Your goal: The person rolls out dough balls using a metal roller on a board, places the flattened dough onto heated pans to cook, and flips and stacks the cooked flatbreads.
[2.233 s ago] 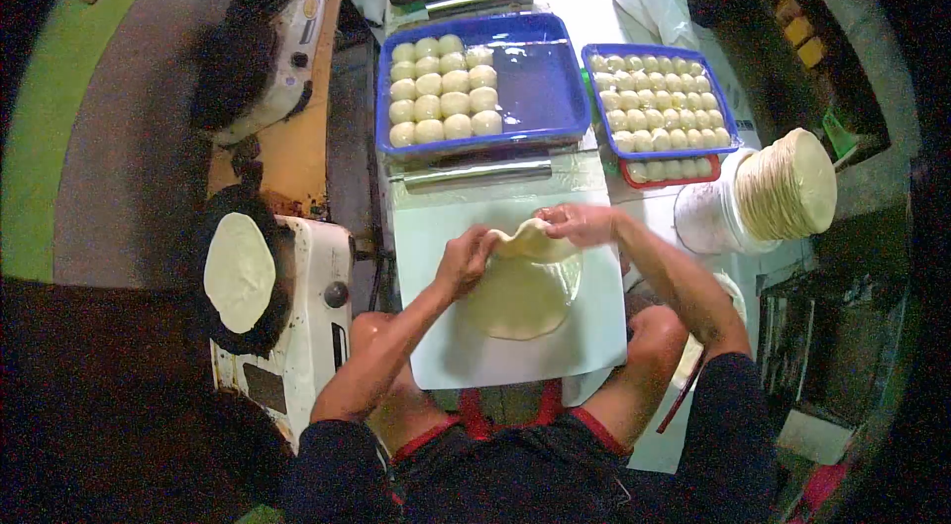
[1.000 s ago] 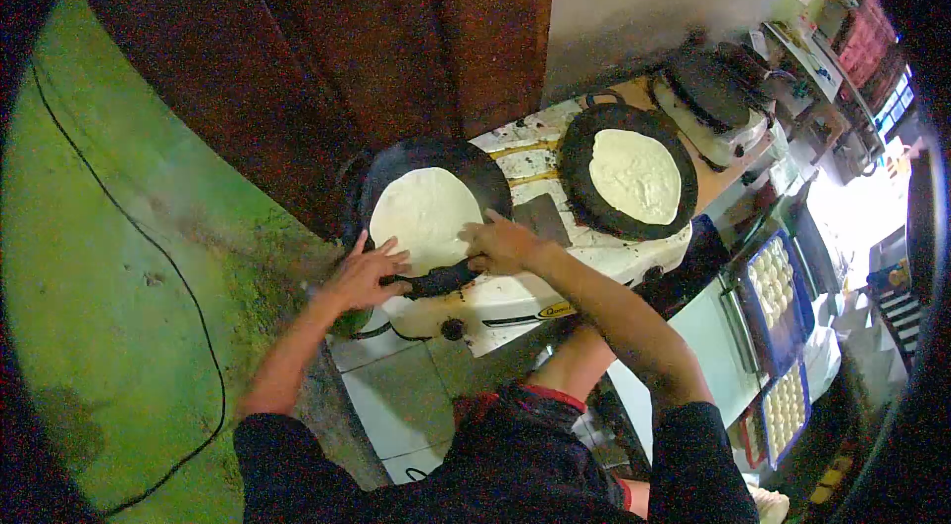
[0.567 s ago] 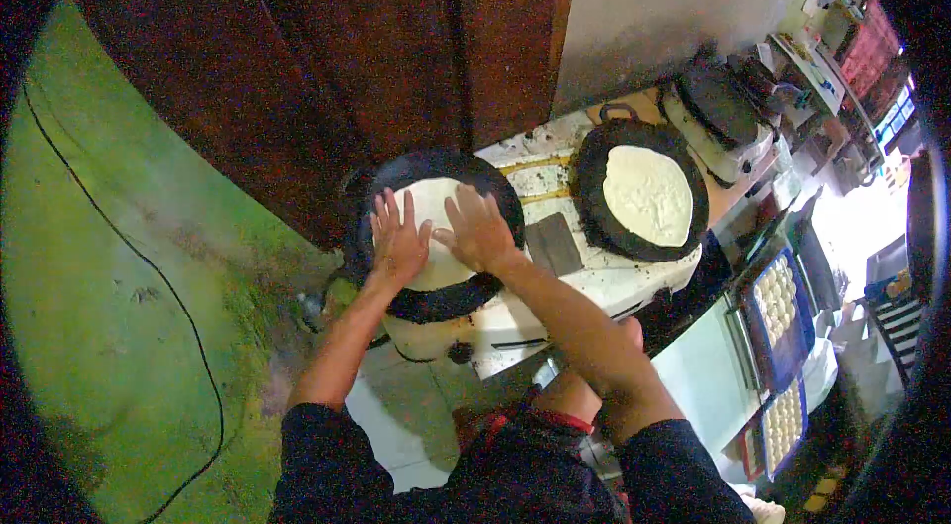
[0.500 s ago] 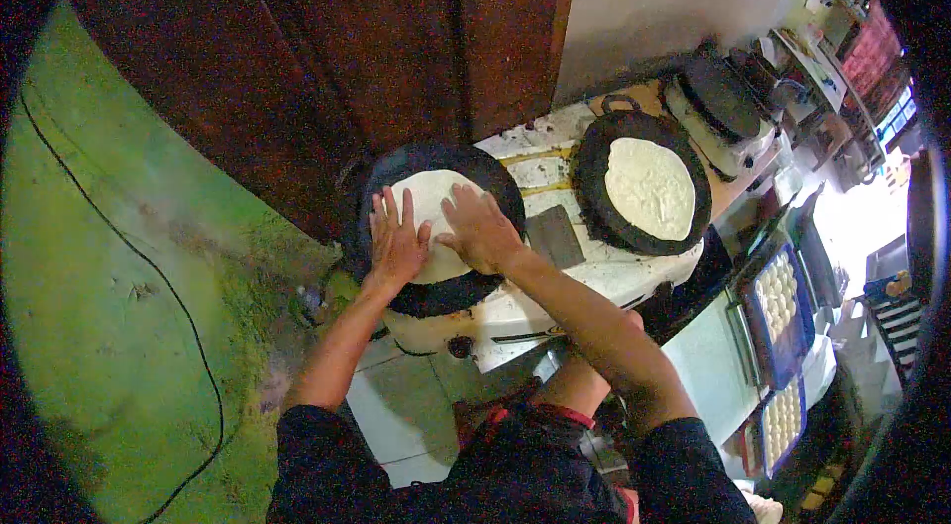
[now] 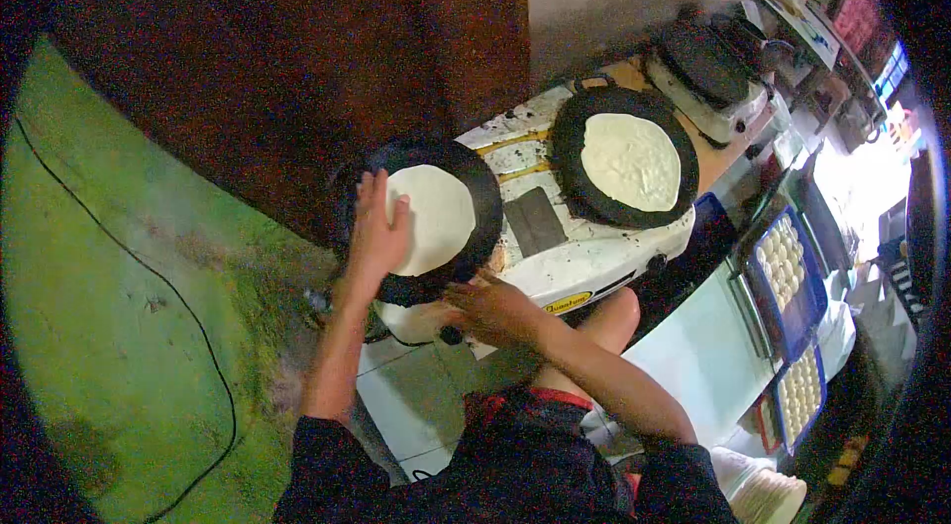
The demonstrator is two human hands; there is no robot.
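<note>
A round, flat sheet of pale dough [image 5: 436, 217] lies on the left black griddle pan [image 5: 483, 189]. My left hand [image 5: 379, 239] is at the left edge of this dough, its fingers stretched upward and the thumb apart; whether it presses on the dough I cannot tell. My right hand [image 5: 490, 311] is at the front of the white two-burner stove [image 5: 535, 276], just below the pan and near a black knob [image 5: 452, 335]. Its fingers point left, with the thumb apart, and nothing shows in them. A second dough sheet [image 5: 632, 163], bubbled on top, lies on the right black pan [image 5: 570, 143].
A dark flat square piece [image 5: 536, 222] lies between the pans. Behind stands another burner with a black plate [image 5: 703, 68]. Blue trays [image 5: 814, 301] of dough balls stand at the right, near a stack of flat rounds [image 5: 773, 504]. A brown wooden panel [image 5: 297, 58] rises behind the stove.
My right hand has left the dough and moved down to the stove's front. My left hand has shifted to the dough's left edge. The view has turned slightly.
</note>
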